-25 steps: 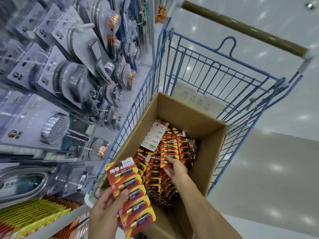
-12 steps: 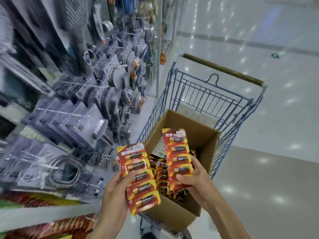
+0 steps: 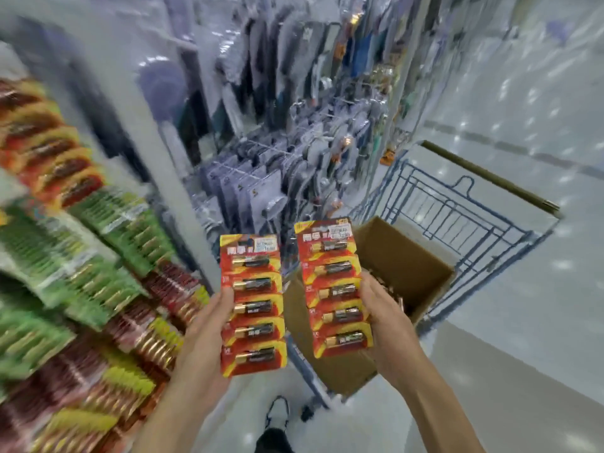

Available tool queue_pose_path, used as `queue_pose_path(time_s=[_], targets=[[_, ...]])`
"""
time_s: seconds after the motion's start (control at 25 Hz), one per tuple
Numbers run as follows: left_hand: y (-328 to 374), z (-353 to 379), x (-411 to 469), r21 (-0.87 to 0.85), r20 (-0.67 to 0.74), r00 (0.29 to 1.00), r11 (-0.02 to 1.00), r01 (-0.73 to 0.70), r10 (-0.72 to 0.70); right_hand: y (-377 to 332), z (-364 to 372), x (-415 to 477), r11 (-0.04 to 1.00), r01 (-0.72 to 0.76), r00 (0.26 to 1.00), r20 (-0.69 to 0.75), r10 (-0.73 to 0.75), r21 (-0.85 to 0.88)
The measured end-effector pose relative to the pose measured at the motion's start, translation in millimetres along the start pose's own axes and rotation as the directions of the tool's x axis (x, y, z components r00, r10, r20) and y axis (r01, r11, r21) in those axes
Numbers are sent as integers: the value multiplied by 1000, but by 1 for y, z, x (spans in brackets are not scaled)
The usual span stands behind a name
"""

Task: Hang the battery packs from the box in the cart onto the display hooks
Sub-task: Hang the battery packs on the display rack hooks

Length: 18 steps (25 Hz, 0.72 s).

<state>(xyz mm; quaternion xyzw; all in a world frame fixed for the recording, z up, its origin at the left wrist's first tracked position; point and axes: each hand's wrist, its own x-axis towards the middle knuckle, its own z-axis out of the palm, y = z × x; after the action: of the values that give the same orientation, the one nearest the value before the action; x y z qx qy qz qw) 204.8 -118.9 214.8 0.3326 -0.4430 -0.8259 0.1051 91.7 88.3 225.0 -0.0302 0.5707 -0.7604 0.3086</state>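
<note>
My left hand (image 3: 204, 335) grips a long red and yellow battery pack (image 3: 252, 304) by its left edge, held upright. A second, matching battery pack (image 3: 335, 287) stands upright in my right hand (image 3: 387, 325), which grips its right edge. Both packs are side by side in front of me, clear of the box. The open cardboard box (image 3: 405, 259) sits in the blue wire cart (image 3: 457, 210) behind and right of the packs. Hanging battery packs in red, green and yellow fill the display (image 3: 81, 256) at left, blurred; the hooks themselves are hidden.
Packaged shower heads and hoses (image 3: 277, 178) hang on the rack straight ahead, beyond the battery display. The cart's handle (image 3: 490, 174) points away at right. Pale shop floor (image 3: 523, 322) spreads to the right. My shoe (image 3: 277, 413) is on the floor below.
My right hand lifted a pack out of the box. Both hands with their packs rose and swung left, and the view turned from the cart toward the battery display.
</note>
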Motion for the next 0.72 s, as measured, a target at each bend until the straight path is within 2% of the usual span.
queue_pose_path(time_s=[0.12, 0.24, 0.4, 0.6, 0.72], targets=[[0, -29, -62, -25, -85, 990, 993, -114, 112, 15, 27, -30, 999, 9, 992, 125, -4, -35], [5, -72, -120, -35, -219, 947, 968, -247, 234, 26, 69, -55, 995, -11, 957, 287, 38, -95], [9, -141, -198, -42, -440, 831, 917, -397, 340, 47, 142, -88, 980, -54, 884, 448, 136, -191], [15, -213, -290, -24, -604, 681, 844, -535, 415, 73, 243, -135, 968, -49, 768, 610, 195, -247], [19, -253, -333, -30, -646, 616, 791, -611, 451, 86, 297, -175, 965, -88, 730, 643, 232, -247]])
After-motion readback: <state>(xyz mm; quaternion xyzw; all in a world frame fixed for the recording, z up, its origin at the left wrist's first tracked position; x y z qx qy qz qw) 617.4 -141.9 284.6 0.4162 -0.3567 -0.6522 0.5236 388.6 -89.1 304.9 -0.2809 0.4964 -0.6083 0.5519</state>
